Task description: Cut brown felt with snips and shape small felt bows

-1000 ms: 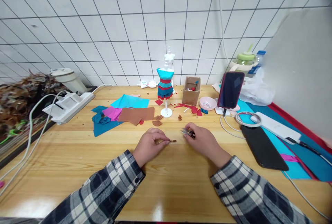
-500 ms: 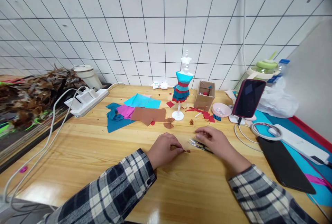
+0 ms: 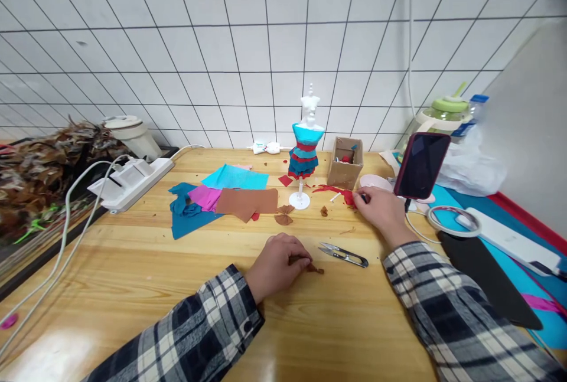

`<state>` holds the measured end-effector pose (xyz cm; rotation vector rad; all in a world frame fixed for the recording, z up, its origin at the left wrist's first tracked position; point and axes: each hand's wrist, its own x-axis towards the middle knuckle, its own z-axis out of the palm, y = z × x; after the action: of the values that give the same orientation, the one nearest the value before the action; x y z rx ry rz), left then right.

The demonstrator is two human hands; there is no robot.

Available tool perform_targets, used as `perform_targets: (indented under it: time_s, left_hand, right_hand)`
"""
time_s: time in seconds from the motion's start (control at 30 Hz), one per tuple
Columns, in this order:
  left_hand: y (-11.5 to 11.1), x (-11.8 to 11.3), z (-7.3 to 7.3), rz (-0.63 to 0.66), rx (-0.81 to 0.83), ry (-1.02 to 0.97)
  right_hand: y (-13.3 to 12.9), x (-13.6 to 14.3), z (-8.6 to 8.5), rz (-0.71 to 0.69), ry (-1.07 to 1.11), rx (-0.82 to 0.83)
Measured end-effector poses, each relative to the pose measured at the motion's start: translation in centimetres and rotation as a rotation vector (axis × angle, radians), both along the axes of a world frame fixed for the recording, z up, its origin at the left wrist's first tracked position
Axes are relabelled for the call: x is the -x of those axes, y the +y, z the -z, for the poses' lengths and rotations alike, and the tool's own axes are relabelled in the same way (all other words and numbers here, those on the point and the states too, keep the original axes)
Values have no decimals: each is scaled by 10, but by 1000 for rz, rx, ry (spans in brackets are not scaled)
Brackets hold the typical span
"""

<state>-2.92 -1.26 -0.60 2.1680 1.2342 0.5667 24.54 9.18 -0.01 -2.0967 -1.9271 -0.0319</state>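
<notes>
My left hand (image 3: 282, 263) pinches a small brown piece (image 3: 316, 268) just above the table. Thread snips (image 3: 344, 254) lie to its right, touched by neither hand. My right hand (image 3: 381, 209) reaches over the red scraps (image 3: 348, 196) in front of the pink bowl (image 3: 375, 182); its fingers are bent together, and a small dark thing shows at the fingertips, too small to name. A white mini mannequin (image 3: 309, 111) wears a turquoise, red and blue layered dress (image 3: 303, 150). Brown folded pieces (image 3: 284, 215) lie by its base.
Brown (image 3: 252, 200), turquoise (image 3: 234, 178) and blue (image 3: 195, 225) cloths lie left of the mannequin. A cardboard box (image 3: 345, 163) stands behind the scraps. At right are a propped phone (image 3: 422, 165) and a black tablet-like slab (image 3: 487, 281); a power strip (image 3: 137, 184) lies left.
My right hand has left the snips and moved up and right to the red scraps by the bowl. My left hand still pinches the brown piece. The view has shifted slightly.
</notes>
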Motion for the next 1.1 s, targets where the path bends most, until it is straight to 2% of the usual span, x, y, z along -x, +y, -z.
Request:
perform_targets:
  time_s: [0.17, 0.3, 0.43, 0.53, 0.6, 0.67, 0.87, 1.1]
  left_hand:
    - [1, 0, 1, -20, 1, -8]
    - [2, 0, 2, -36, -13, -63]
    - [1, -1, 2, -76, -15, -109]
    - [0, -4, 1, -105, -4, -110]
    - [-1, -6, 1, -101, 5, -86]
    - [0, -8, 2, -94, 8, -63]
    - [3, -8, 3, -113, 23, -59]
    - [6, -6, 5, -114, 7, -70]
  right_hand:
    - [-9, 13, 1, -70, -138, 48]
    - [-9, 7, 5, -29, -111, 84]
    - [-9, 4, 5, 9, -52, -30]
    - [-4, 11, 4, -161, -21, -90]
    - [3, 20, 3, -300, -23, -59]
    - [13, 30, 3, -360, -57, -16]
    - [35, 48, 7, -360, -184, 56]
    - [31, 45, 9, -333, -210, 42]
